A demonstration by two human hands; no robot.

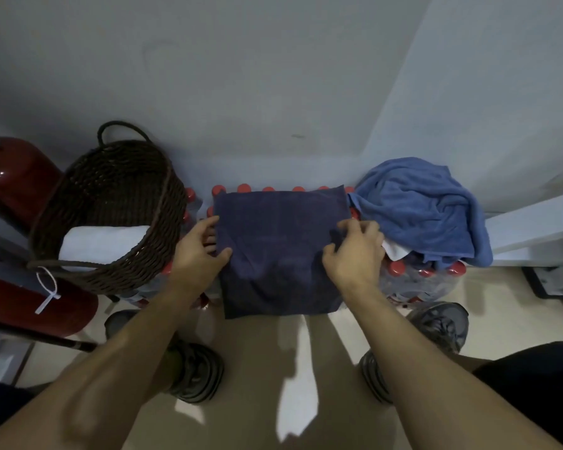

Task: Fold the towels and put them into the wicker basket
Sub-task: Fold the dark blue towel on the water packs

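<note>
Left hand [199, 251]: at the left edge of the dark navy towel [278, 251], thumb on top of the cloth and fingers under the edge, pinching it. Right hand [355, 251]: at the towel's right edge, fingers curled, pinching a small raised fold of the same cloth.

Dark navy towel: spread flat at frame centre, near edge hanging down toward 6 o'clock; lies on a pack of red-capped bottles [395, 267], whose caps show along its far edge and at both sides. No label on the bottles can be read.

Wicker basket [111, 190]: dark brown, looped handle at 12 o'clock of its rim, at 9 o'clock from the towel, just beside the left hand. Contents: one folded white towel [104, 243], against the near wall. A white tie [48, 289] hangs from the near rim; no writing visible.

Blue towel [426, 209]: crumpled heap at 3 o'clock from the navy towel, on the bottles. A white cloth [394, 250] shows beneath its near edge, touching the right hand.

Red cylinder [17, 180]: at 9 o'clock beyond the basket; markings not legible.

Shoes [197, 371]: dark pair on the floor at 6 o'clock.
</note>
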